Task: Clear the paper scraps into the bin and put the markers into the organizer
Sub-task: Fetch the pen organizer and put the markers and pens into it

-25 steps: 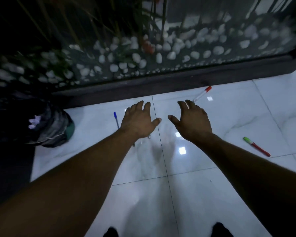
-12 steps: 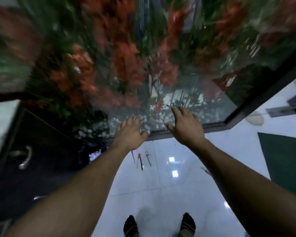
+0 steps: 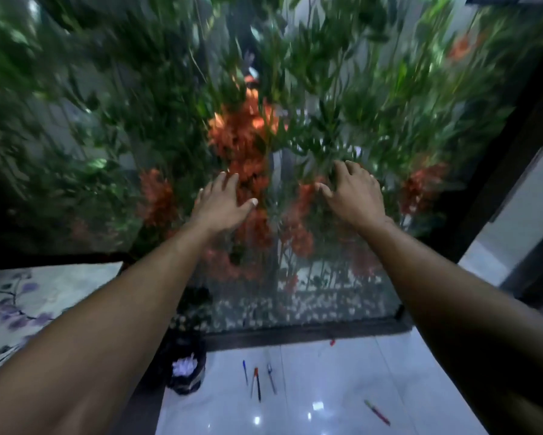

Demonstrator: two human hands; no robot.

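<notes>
My left hand [image 3: 221,204] and my right hand [image 3: 353,191] are stretched out in front of me, high above the floor, fingers spread, holding nothing. Far below on the white tiles lie a blue pen [image 3: 245,372], a red and black marker [image 3: 257,383] and a grey pen [image 3: 271,378] side by side. A green and red marker [image 3: 376,412] lies further right, and a red-capped marker [image 3: 332,342] sits near the dark ledge. A dark bin [image 3: 187,373] at the left holds crumpled white paper [image 3: 183,366]. No organizer is in view.
A glass wall [image 3: 295,215] with green plants, orange flowers and white pebbles stands straight ahead behind a dark ledge [image 3: 295,332]. A floral-patterned surface [image 3: 28,296] lies at the left. A dark frame [image 3: 496,189] borders the glass on the right.
The view has risen from close to the floor to standing height. Both hands have lifted away from the tiles, still holding nothing. The pens and markers have not moved.
</notes>
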